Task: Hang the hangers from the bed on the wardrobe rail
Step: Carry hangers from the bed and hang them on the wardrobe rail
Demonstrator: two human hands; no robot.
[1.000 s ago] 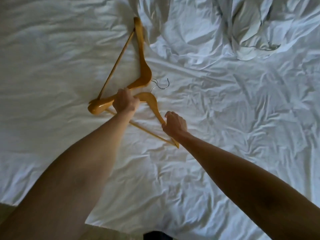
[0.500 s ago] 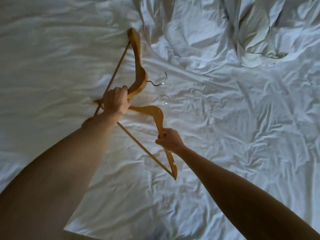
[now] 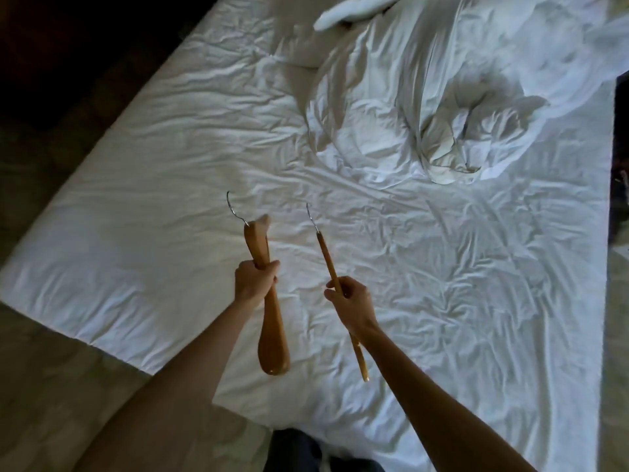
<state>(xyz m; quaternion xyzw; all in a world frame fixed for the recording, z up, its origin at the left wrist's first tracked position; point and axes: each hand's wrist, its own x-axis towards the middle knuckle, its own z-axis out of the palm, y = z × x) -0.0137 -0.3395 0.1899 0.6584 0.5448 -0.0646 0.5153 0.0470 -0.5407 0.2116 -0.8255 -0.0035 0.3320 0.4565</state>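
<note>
Head view: each hand's fingers curl round one wooden hanger, left hanger [image 3: 264, 267] and right hanger [image 3: 328, 257], above the bed [image 3: 442, 284].

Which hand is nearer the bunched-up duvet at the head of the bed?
Right. The right hand holding its hanger is below-left of the duvet; the left hand is further left.

No legible text or labels anywhere.

Rumpled white duvet [image 3: 442, 107] heaped at the far side, patterned carpet [image 3: 51, 386] alongside.
</note>
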